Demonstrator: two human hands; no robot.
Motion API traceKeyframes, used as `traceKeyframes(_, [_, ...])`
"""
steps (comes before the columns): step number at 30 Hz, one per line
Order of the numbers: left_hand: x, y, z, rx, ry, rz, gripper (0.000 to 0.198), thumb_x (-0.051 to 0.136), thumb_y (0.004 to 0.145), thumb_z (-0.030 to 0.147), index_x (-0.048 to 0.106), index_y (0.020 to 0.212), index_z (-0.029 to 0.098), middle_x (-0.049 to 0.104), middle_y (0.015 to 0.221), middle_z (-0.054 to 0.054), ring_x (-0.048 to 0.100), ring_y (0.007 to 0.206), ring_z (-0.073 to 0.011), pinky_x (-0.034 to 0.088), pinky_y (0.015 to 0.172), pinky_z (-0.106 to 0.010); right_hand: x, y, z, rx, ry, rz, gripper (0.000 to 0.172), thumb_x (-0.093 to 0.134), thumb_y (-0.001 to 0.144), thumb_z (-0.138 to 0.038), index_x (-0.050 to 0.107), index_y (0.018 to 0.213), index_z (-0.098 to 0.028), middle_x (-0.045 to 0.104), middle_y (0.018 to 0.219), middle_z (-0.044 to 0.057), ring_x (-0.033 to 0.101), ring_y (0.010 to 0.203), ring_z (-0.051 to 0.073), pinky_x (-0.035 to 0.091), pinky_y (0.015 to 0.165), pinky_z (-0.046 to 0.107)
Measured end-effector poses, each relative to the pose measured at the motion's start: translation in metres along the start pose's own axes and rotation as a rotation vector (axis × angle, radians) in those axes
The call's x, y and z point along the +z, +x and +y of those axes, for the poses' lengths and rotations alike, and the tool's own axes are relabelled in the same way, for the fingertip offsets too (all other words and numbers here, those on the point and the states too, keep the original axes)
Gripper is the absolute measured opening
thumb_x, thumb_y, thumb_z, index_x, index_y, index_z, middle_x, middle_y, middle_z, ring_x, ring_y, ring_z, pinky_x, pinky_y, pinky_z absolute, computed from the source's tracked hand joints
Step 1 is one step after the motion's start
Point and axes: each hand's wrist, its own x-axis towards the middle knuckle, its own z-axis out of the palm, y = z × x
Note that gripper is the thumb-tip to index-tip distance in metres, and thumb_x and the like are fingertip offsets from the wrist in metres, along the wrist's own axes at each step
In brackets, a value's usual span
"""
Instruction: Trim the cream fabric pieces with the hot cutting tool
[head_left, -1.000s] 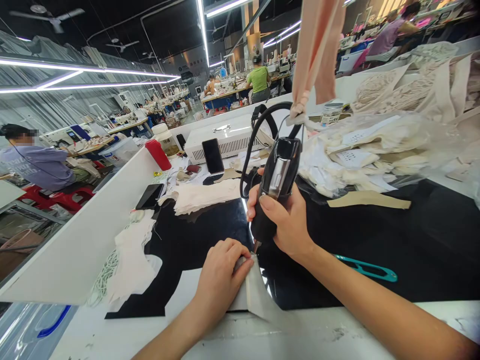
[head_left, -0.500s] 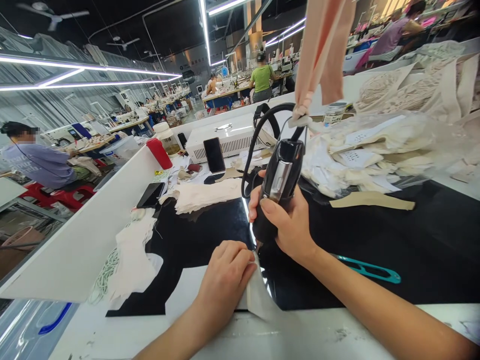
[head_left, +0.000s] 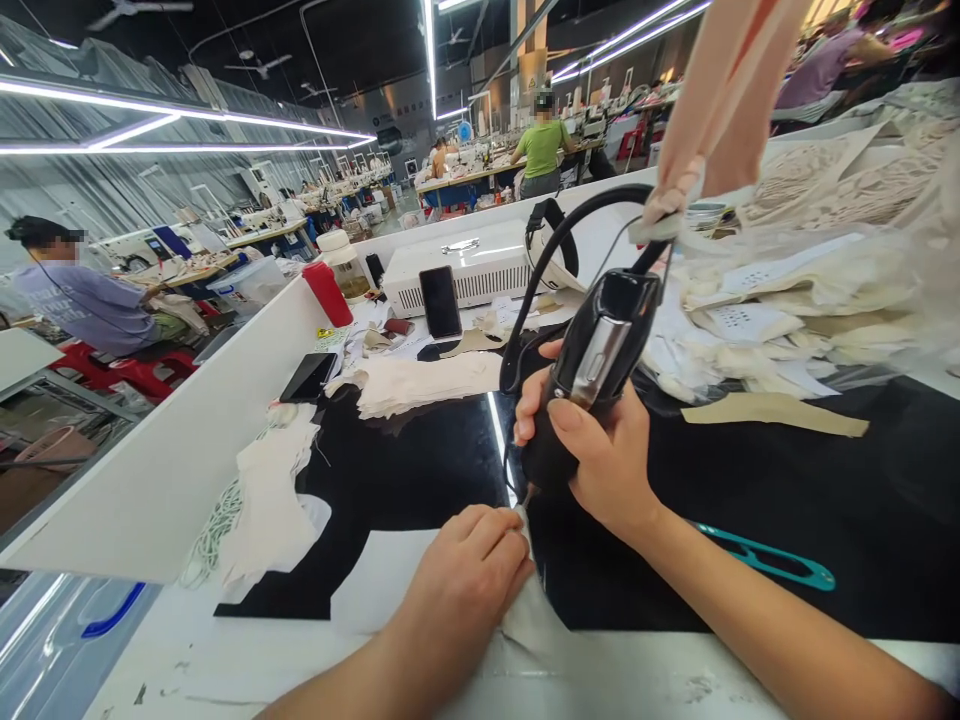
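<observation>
My right hand [head_left: 604, 450] is wrapped round a black corded handheld power tool [head_left: 596, 350], tilted with its narrow tip pointing down. A cord loops from its top, where pale pink fabric strips [head_left: 720, 120] are tied. My left hand [head_left: 476, 565] is closed on a pale fabric piece [head_left: 529, 605], its fingertips right beside the tool's tip. How far the fabric runs under the hand is hidden. White paper or fabric [head_left: 382, 575] lies flat left of this hand. Both hands are above a shiny black mat [head_left: 420, 460].
A teal-handled tool [head_left: 787, 565] and a beige strip [head_left: 772, 412] lie on the mat's right. Bagged pale pieces [head_left: 772, 310] are heaped behind. Stacked pale fabric [head_left: 427, 385], a phone [head_left: 441, 302], and a white box [head_left: 457, 270] stand farther back. A low white wall [head_left: 187, 480] borders the left.
The view has shifted slightly. The tool in my right hand leans more to the right, and the fabric strips have swung right with it. Both hands keep their hold.
</observation>
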Motion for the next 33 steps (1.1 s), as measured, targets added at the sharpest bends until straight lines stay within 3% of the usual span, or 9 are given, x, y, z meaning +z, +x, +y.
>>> traceKeyframes(7, [0.009,-0.004,0.000,0.088,0.134,0.038,0.027,0.054,0.119,0.012,0.072,0.100,0.016,0.084,0.130,-0.008,0.080,0.105,-0.0216,0.070,0.095,-0.035,0.000,0.001,-0.003,0.000,-0.003,-0.009,0.051,0.096,0.086,-0.060,0.068,0.114,-0.028,0.072,0.077,-0.006,0.066,0.055,0.015,0.059,0.056,0.032])
traceKeyframes(15, [0.012,-0.005,0.002,0.163,0.224,-0.068,0.031,0.050,0.115,0.000,0.072,0.100,0.016,0.083,0.127,-0.013,0.082,0.108,-0.0181,0.067,0.099,-0.031,-0.003,-0.001,-0.003,0.035,0.000,0.053,0.052,0.101,0.080,-0.059,0.071,0.111,-0.029,0.072,0.079,-0.004,0.066,0.056,0.017,0.059,0.054,0.033])
traceKeyframes(20, [0.014,-0.003,0.004,0.152,0.245,-0.050,0.032,0.049,0.114,-0.002,0.073,0.104,0.016,0.083,0.129,-0.014,0.081,0.112,-0.0183,0.066,0.099,-0.030,-0.004,0.002,-0.005,0.025,0.024,0.076,0.048,0.103,0.077,-0.055,0.075,0.107,-0.031,0.069,0.075,-0.003,0.064,0.054,0.019,0.057,0.050,0.035])
traceKeyframes(33, [0.020,-0.002,0.009,0.113,0.241,0.015,0.033,0.049,0.114,-0.003,0.071,0.099,0.016,0.084,0.125,-0.012,0.079,0.099,-0.0191,0.068,0.090,-0.032,-0.004,0.002,-0.007,0.024,0.015,0.052,0.045,0.103,0.077,-0.051,0.074,0.104,-0.030,0.068,0.075,-0.005,0.064,0.053,0.016,0.057,0.050,0.031])
